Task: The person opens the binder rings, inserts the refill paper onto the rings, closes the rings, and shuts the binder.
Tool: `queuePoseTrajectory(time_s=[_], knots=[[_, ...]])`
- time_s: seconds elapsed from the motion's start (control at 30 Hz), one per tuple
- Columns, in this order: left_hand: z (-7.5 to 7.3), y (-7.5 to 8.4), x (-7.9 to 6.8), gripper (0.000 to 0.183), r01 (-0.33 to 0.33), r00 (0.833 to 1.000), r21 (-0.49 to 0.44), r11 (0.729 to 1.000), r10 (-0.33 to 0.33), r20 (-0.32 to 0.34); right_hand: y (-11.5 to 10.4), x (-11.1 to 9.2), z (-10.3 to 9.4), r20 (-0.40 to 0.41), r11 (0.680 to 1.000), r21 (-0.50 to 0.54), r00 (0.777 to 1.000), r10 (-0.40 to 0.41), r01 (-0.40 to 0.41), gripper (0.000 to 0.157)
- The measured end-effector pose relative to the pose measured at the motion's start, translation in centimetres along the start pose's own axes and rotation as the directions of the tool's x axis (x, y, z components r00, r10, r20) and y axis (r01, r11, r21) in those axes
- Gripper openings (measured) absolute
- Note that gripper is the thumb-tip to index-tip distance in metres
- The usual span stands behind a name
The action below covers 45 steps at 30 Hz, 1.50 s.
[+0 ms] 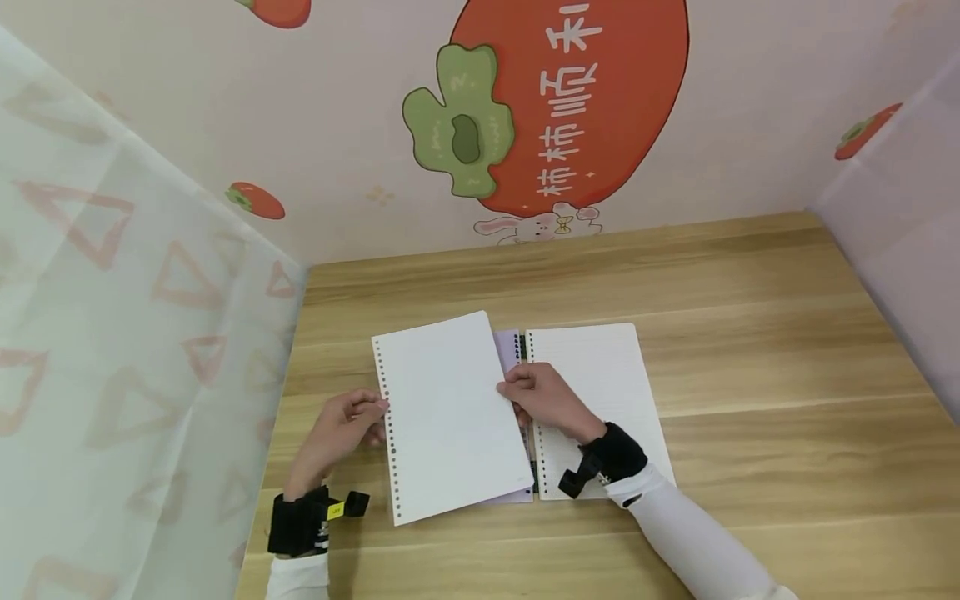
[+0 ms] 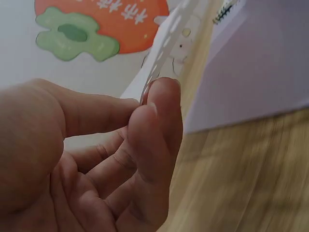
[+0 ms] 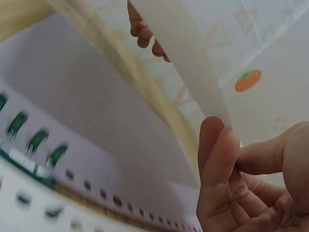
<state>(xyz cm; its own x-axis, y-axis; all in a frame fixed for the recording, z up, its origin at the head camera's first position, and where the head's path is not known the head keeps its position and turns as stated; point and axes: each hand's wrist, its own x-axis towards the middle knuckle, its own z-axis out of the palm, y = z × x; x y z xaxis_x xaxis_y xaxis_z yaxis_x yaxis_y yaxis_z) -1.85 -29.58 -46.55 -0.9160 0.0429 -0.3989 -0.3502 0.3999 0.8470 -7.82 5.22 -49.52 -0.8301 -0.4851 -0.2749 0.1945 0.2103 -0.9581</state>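
A white loose-leaf sheet (image 1: 453,417), punched with a row of holes down its left edge, is held up between both hands. My left hand (image 1: 347,433) pinches the holed edge between thumb and fingers, seen close in the left wrist view. On the opposite edge, my right hand (image 1: 546,398) pinches the paper with thumb and fingertips. Beneath and behind the sheet lies an open ring binder with a purple cover (image 1: 507,350), mostly hidden. Lined pages (image 1: 592,367) lie on its right side. Dark green rings (image 3: 36,141) show along the spine in the right wrist view.
The binder rests on a wood-grain table (image 1: 772,358). A printed backdrop (image 1: 337,125) with persimmon drawings rises behind it, and pale sheets (image 1: 142,333) hang along the left and right sides. Both wrists wear black straps with small cameras.
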Motion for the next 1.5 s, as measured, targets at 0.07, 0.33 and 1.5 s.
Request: queuePoseTrajectory(time_s=[0.07,0.33,1.5], knots=[[0.9,0.4,0.4,0.037,-0.015,1.000,-0.006,1.000,0.015,0.020,0.4,-0.6,-1.0,-0.008,1.000,0.007,1.000,0.007,-0.007,0.025],[4.1,1.7,2.0,0.033,-0.052,0.995,-0.021,0.998,0.054,0.087,1.9,-2.7,-4.1,-0.066,0.999,-0.005,0.997,0.036,-0.037,0.026],[14.4,4.5,6.2,0.027,-0.138,0.974,0.049,0.989,0.127,0.185,5.5,-9.4,-11.4,-0.221,0.985,-0.035,0.963,0.155,-0.167,0.044]])
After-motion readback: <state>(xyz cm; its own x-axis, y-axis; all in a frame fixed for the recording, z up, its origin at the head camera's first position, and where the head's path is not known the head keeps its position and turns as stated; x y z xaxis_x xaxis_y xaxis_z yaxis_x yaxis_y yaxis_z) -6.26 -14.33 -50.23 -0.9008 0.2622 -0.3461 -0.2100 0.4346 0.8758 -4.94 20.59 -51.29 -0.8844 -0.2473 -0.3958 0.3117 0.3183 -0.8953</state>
